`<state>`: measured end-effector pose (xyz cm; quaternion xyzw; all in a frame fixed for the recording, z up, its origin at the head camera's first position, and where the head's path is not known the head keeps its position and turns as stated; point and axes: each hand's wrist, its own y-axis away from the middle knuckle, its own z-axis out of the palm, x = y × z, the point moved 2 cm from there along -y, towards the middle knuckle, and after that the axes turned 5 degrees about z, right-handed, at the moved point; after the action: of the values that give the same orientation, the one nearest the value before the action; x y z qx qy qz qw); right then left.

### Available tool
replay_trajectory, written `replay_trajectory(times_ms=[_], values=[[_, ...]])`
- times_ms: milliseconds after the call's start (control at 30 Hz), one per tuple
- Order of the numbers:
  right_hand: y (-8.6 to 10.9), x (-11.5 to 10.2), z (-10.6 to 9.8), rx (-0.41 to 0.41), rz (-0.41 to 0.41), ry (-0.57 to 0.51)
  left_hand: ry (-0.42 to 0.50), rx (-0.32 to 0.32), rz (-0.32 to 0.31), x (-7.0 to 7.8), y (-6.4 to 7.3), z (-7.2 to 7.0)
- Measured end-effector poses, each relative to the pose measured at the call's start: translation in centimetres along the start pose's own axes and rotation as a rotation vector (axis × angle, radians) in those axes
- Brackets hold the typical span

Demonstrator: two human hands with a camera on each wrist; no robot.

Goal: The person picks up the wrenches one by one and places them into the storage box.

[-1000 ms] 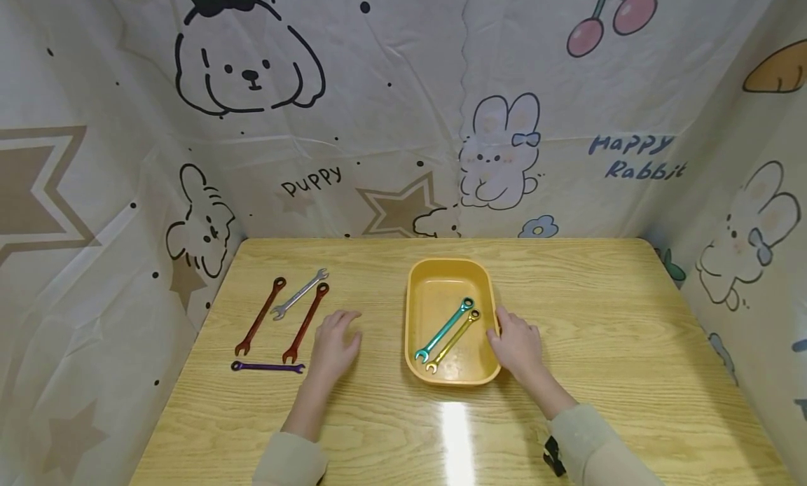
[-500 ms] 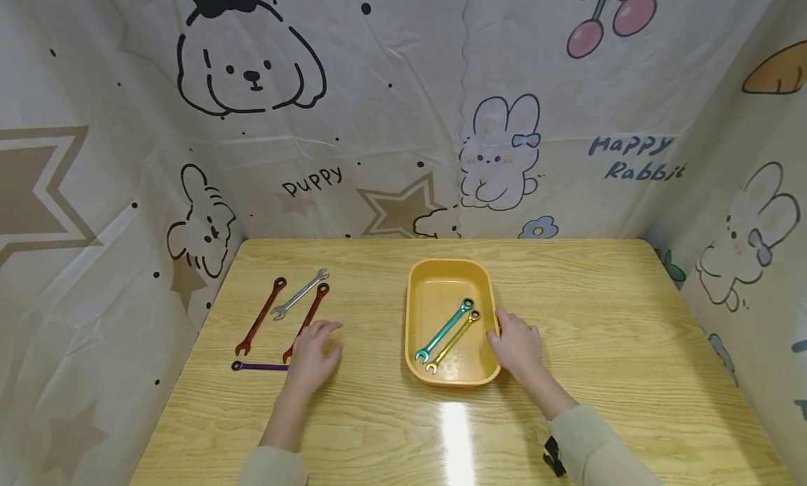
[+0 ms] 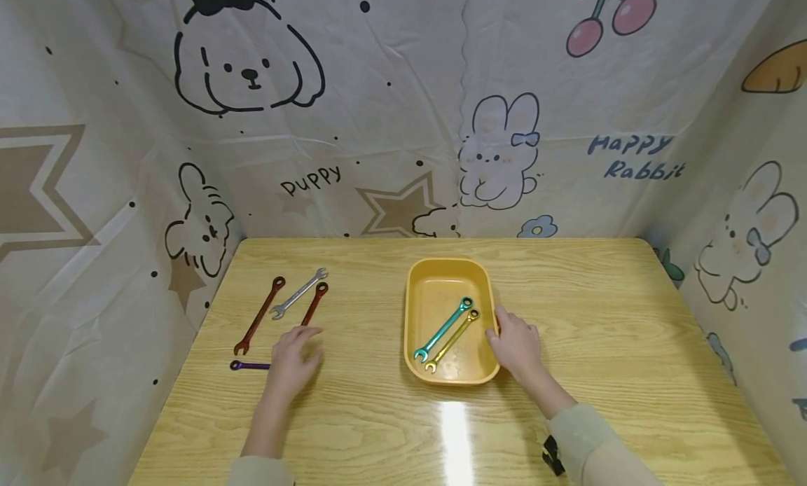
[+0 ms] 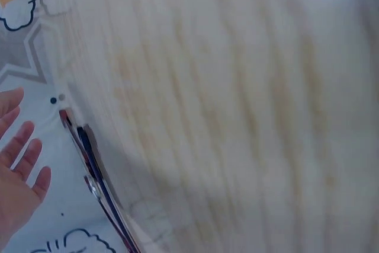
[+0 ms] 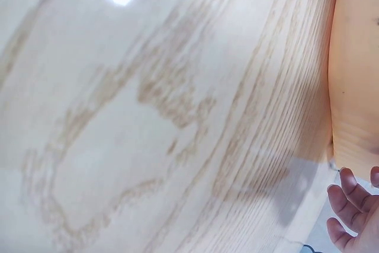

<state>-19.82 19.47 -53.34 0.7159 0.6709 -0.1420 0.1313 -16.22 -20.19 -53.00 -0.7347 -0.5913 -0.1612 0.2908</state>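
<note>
My left hand (image 3: 293, 363), fingers loosely spread and holding nothing, is over the purple wrench (image 3: 249, 365) and the near end of a red wrench (image 3: 315, 304). It hides part of both. In the left wrist view, that hand (image 4: 21, 170) is beside several wrenches seen edge-on. Farther left on the table lie another red wrench (image 3: 260, 318) and a silver open-ended wrench (image 3: 299, 294). My right hand (image 3: 518, 342) holds the right rim of a yellow plastic tray (image 3: 449, 263), thumb over the edge. Inside the tray rest a teal wrench (image 3: 443, 330) and a gold wrench (image 3: 452, 341), side by side.
The wooden table (image 3: 605, 318) is enclosed by a printed cloth (image 3: 391, 122) at the back and both sides. A bright light reflection (image 3: 457, 437) falls on the table in front of the tray.
My left hand has moved left and slightly nearer the body, from the right of the wrenches to above the purple one. The right hand and the tray have stayed still.
</note>
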Motion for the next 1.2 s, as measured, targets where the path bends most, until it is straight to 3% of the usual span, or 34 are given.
replay_trajectory(times_ms=[467,700,1033,1200], values=[[0.0,0.0,0.0,-0.005,0.001,0.002,-0.011,-0.022,-0.007,-2.1,1.2,-0.9],[0.0,0.0,0.0,-0.011,0.008,0.007,0.013,-0.040,-0.038,-2.7,1.6,-1.5],[0.0,-0.1,0.0,-0.023,0.010,-0.006,0.048,-0.030,-0.017,-4.3,2.0,-1.7],[0.1,-0.1,0.0,-0.018,0.007,-0.004,0.071,-0.045,-0.041,-4.8,2.2,-1.9]])
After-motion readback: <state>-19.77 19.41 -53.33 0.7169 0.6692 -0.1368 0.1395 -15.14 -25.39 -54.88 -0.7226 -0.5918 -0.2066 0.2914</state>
